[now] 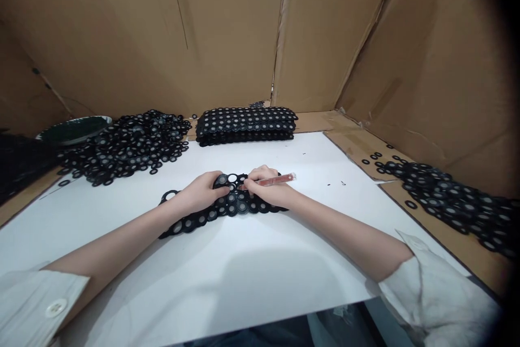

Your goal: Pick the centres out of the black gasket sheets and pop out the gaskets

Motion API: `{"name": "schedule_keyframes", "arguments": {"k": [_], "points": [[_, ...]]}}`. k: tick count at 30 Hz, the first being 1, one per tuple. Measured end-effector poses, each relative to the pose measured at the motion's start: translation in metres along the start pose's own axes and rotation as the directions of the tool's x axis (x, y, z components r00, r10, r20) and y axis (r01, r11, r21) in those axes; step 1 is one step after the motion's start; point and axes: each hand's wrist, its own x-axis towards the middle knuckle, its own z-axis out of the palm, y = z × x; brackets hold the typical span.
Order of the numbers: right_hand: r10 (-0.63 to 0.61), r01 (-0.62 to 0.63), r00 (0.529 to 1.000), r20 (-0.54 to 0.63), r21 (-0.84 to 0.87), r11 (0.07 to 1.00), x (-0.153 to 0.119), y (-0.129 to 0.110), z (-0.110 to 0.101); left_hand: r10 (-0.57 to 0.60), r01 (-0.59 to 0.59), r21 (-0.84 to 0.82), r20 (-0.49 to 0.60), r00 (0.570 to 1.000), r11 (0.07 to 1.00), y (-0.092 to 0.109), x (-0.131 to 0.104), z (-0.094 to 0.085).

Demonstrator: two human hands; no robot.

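A strip of joined black rings (242, 206) with pale centres lies across the white work surface in front of me. My left hand (203, 191) is closed on the strip's upper edge, its thumb and fingers pinching the rings beside a white-centred one. My right hand (266, 187) grips a slim tool (280, 179) with a reddish-brown handle. That tool's tip points left into the rings near my left thumb. What kind of tool it is I cannot make out, and my fingers partly hide the strip.
A folded stack of similar ring sheet (246, 125) stands at the back. Loose black rings are heaped at the left (130, 144), before a shallow dish (75, 129); another pile of rings (455, 201) lies right on cardboard. Cardboard walls (227, 33) enclose the back and sides.
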Motion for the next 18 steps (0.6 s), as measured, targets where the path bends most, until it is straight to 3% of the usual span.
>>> {"name": "schedule_keyframes", "arguments": {"k": [5,10,14,18], "points": [[0.015,-0.015,1.0,0.023,-0.012,1.0,-0.005,-0.006,-0.004,0.03,-0.028,0.017,-0.066,0.997,0.999,-0.003,0.001,0.004],[0.052,-0.053,0.998,0.038,0.02,0.998,-0.006,-0.01,-0.008,0.062,-0.064,-0.058,-0.037,0.997,0.996,-0.005,0.002,0.006],[0.053,-0.054,0.998,0.022,0.037,0.998,-0.006,-0.008,-0.007,0.023,-0.029,-0.131,-0.047,0.999,0.991,-0.006,0.002,0.004],[0.015,-0.022,0.997,-0.07,-0.107,0.994,-0.008,-0.008,0.004,-0.039,0.038,-0.198,-0.002,0.999,0.979,-0.002,-0.001,0.009]]}}
